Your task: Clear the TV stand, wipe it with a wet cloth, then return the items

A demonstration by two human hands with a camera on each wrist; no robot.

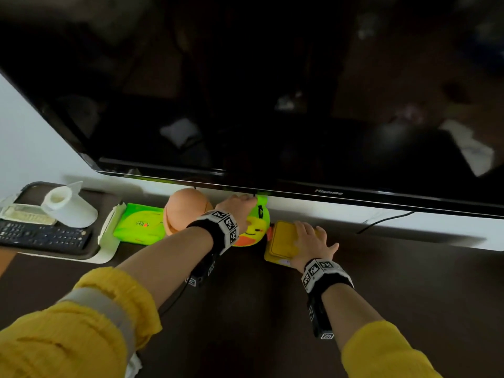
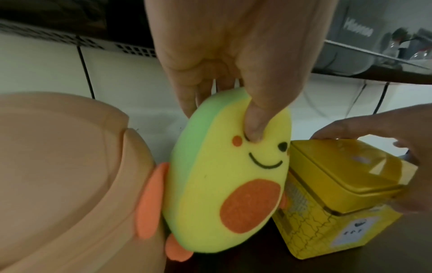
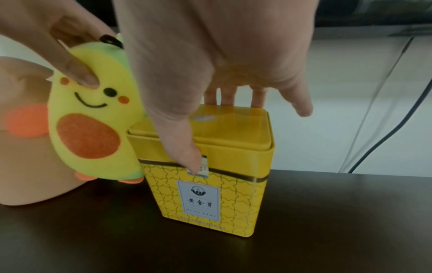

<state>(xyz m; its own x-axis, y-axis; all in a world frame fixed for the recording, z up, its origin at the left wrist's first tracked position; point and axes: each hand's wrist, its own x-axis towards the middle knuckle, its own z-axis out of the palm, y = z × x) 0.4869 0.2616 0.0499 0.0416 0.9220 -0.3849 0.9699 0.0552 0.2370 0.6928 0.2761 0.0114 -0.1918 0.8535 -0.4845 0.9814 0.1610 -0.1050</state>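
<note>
A yellow and green avocado toy (image 1: 255, 227) (image 2: 222, 175) (image 3: 93, 129) stands under the TV's lower edge on the dark TV stand (image 1: 272, 309). My left hand (image 1: 240, 204) (image 2: 224, 103) pinches its top, thumb on its face and fingers behind. Touching its right side stands a yellow tin (image 1: 281, 241) (image 2: 339, 184) (image 3: 210, 203) with a white label. My right hand (image 1: 311, 241) (image 3: 212, 129) grips the tin from above, thumb on the front below the lid and fingers over the lid's far edge.
A peach-coloured round container (image 1: 185, 208) (image 2: 58, 166) touches the toy's left side. Left of it lie a green packet (image 1: 139, 223) and a tray (image 1: 103, 241) holding a remote (image 1: 41, 236) and a tipped white cup (image 1: 68, 205). The TV (image 1: 272, 105) hangs low overhead. A black cable (image 1: 381, 222) trails right.
</note>
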